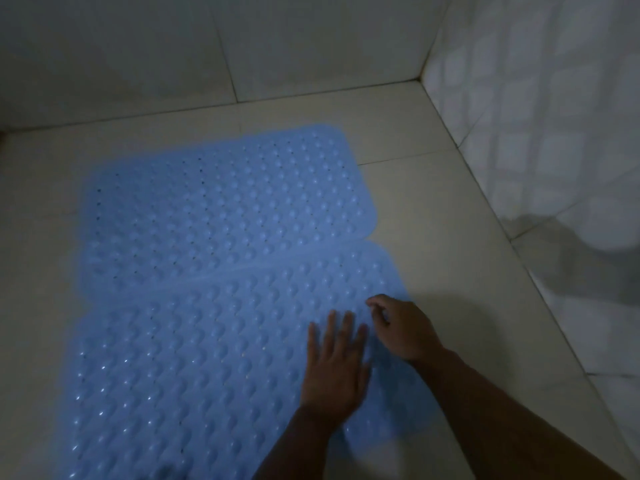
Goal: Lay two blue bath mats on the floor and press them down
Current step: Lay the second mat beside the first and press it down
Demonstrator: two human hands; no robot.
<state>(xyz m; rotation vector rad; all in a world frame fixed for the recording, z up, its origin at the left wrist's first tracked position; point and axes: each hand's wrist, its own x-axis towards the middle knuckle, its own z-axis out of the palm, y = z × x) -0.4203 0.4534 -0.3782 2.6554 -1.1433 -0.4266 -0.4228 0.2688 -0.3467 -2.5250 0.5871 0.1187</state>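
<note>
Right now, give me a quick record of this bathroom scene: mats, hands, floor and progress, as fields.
far mat: flat on the floor
near mat: flat, meeting the far mat edge to edge
left hand: palm down, fingers spread on the near mat
right hand: fingers curled at the near mat's right edge
floor: pale tiles, walls behind and right
progress: both mats laid, pressing under way

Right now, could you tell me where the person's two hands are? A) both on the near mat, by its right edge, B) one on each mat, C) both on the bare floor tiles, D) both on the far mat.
A: the left hand lies flat with fingers spread on the near mat, and the right hand, fingers curled, sits at that mat's right edge; the far mat is untouched.
</note>
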